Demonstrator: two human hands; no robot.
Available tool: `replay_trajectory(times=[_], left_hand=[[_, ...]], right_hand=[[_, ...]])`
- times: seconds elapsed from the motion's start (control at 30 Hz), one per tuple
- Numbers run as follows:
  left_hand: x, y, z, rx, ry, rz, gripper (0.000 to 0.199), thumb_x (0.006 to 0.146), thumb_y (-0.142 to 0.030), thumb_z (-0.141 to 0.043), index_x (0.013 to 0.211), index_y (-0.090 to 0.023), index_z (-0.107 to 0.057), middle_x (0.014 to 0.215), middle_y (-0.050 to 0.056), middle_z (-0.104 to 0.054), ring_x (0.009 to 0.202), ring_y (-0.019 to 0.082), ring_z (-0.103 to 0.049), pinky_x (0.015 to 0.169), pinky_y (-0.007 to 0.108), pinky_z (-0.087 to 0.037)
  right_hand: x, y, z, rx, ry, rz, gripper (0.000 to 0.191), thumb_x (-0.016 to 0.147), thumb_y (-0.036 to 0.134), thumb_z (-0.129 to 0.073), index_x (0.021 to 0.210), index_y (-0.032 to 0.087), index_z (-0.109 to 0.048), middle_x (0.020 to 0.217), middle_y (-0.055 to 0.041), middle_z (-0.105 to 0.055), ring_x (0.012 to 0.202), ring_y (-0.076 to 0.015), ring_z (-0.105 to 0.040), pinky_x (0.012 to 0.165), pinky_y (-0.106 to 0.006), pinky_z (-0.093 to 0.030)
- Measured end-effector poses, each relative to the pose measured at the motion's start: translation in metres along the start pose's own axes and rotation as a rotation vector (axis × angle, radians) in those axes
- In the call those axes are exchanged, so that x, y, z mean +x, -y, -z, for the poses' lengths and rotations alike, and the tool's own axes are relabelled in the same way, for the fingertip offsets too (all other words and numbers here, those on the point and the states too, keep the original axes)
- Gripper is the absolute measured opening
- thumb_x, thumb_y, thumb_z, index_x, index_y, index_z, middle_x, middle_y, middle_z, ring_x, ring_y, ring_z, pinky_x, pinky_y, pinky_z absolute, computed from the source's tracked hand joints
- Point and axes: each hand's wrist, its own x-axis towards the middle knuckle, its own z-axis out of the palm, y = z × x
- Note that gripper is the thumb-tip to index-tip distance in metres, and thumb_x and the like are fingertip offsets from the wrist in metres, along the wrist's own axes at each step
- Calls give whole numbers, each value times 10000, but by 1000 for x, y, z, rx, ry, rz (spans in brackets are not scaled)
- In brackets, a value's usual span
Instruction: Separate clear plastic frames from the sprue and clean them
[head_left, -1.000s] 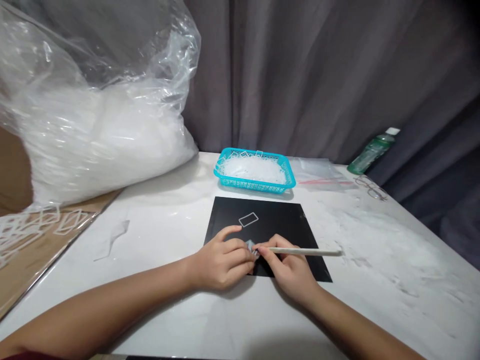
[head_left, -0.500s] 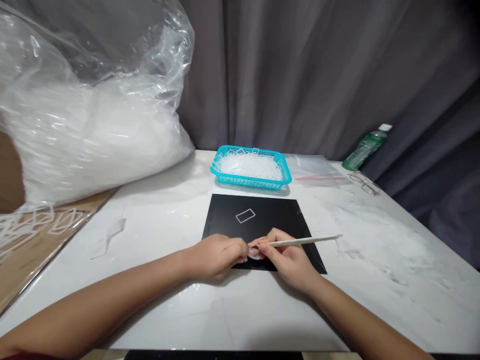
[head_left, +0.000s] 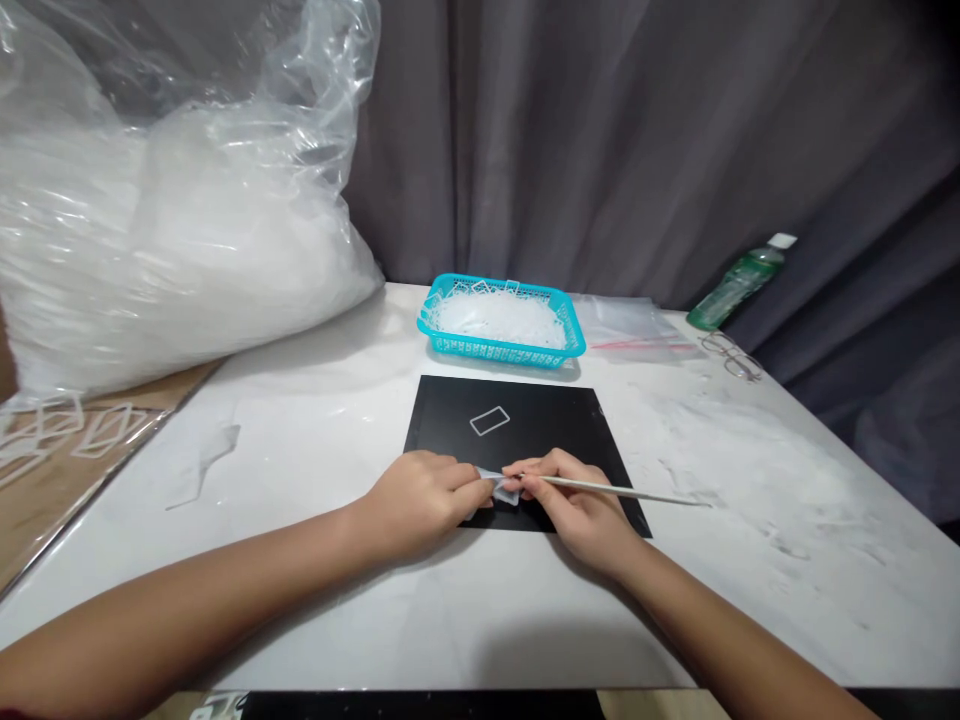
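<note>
My left hand (head_left: 431, 500) is closed around a crumpled whitish piece (head_left: 506, 490), which looks like thin cloth or plastic. Its edge shows between my two hands. In my right hand (head_left: 581, 505), a long thin pale stick (head_left: 637, 492) is pinched between thumb and fingers. One end of the stick points right over the table; the other reaches toward the whitish piece, with its tip hidden by the fingers. Both hands are over the front part of a black mat (head_left: 442, 405). Beyond them, a thin white rectangular frame (head_left: 490, 408) lies on the mat.
Behind the mat stands a blue basket (head_left: 495, 352) full of small white pieces. A large clear bag (head_left: 225, 240) of white material fills the left, near loose white frames (head_left: 105, 430). Clear bags (head_left: 637, 325), eyeglasses (head_left: 731, 357) and a leaning green bottle (head_left: 739, 285) are at the right.
The right end of the stick has swung down and outward. More of the whitish piece shows between my hands. The camera view has shifted slightly.
</note>
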Motion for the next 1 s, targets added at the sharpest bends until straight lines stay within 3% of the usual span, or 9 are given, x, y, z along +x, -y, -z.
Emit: replay_trajectory(times=[0.1,0.17,0.3,0.4,0.5,0.6,0.7,0.87,1.0], left_hand=[[0,3,6,-181,109,-211,157,926,-158,-433,867,-200,-572,809,22,-636,661,137,-544,577,268,-390],[0,4,8,-364,181,-265,176,933,-180,-397,844,-191,-550,900,51,-638,734,147,-556,662,275,-433],[0,4,5,-484,239,-175,249,956,-329,-366,841,-168,-516,817,67,-611,645,155,-536,617,276,-445],[-2,3,-1,-372,158,-30,284,952,-405,-411,968,-159,-553,764,38,-620,556,137,-517,526,257,-386],[-3,2,-4,-309,63,27,236,959,-326,-418,1034,-184,-591,691,11,-593,513,117,-491,497,246,-331],[-2,2,0,-433,76,-127,173,914,-307,-507,840,-207,-628,648,0,-528,518,105,-459,503,252,-324],[-1,1,7,-667,67,-163,366,814,-374,-638,557,-181,-462,648,2,-458,520,95,-395,486,260,-299],[-1,0,10,-1081,39,69,451,779,-205,-644,517,-174,-279,679,-5,-395,521,76,-347,481,248,-285],[0,4,6,-1417,-124,381,451,751,-144,-614,486,-153,-249,668,-15,-387,537,68,-360,509,230,-306]], right_hand=[[1,-4,0,-10,-22,-1,189,928,299,-519,823,229,-659,967,-30,-729,920,-179,-678,777,-311,-517],[2,-6,1,-15,-58,-3,184,927,291,-522,817,229,-656,965,-32,-727,920,-178,-678,784,-311,-517],[4,-9,6,2,-133,11,166,923,274,-530,808,231,-642,930,-37,-725,966,-195,-671,835,-344,-511],[5,-9,8,47,-182,31,156,911,266,-553,779,223,-623,909,-46,-727,969,-206,-673,840,-362,-515],[6,-6,4,216,-169,20,176,902,276,-574,739,213,-587,873,-46,-734,934,-202,-686,785,-341,-537],[5,-3,-3,415,-114,-36,191,896,295,-588,732,204,-549,850,-48,-744,843,-179,-703,691,-295,-552],[6,-3,-7,510,-78,-92,212,884,299,-610,723,192,-523,877,-58,-747,774,-151,-706,673,-266,-554],[9,-8,-2,645,-124,-117,216,871,292,-636,742,197,-492,936,-50,-745,784,-131,-712,706,-245,-558],[13,-8,5,732,-159,-142,248,844,324,-670,740,205,-478,916,-41,-749,753,-120,-718,683,-220,-565]])
